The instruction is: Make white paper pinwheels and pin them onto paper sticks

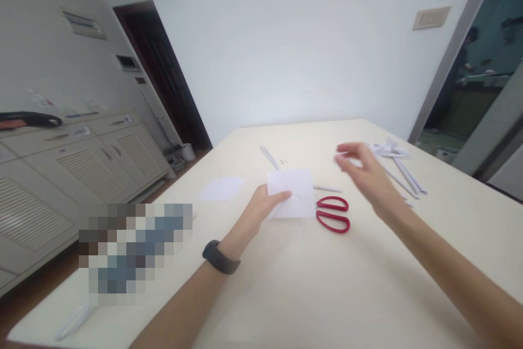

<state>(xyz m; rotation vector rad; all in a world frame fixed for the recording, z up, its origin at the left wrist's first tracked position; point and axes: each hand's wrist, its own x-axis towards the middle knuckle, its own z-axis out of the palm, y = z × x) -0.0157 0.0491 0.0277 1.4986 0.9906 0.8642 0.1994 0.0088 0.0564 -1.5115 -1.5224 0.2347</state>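
Observation:
My left hand [265,204], with a dark band on the wrist, grips a square white sheet of paper [296,196]. The thumb lies on top of the sheet and the other fingers are hidden beneath it. My right hand [362,169] is raised to the right, its thumb and fingertips slightly apart, with nothing visible between them. Scissors with red handles [333,214] lie just right of the sheet, their blades hidden under it. A pen [329,188] rests behind the handles, partly covered by the paper.
More white paper [223,188] lies left on the pale table [286,294]. Thin white rolled sticks [269,157] lie behind the sheet. At the right are white paper pinwheel-like pieces [390,147] with sticks [408,175]. A pixelated area covers something at the left. A person stands in the far doorway.

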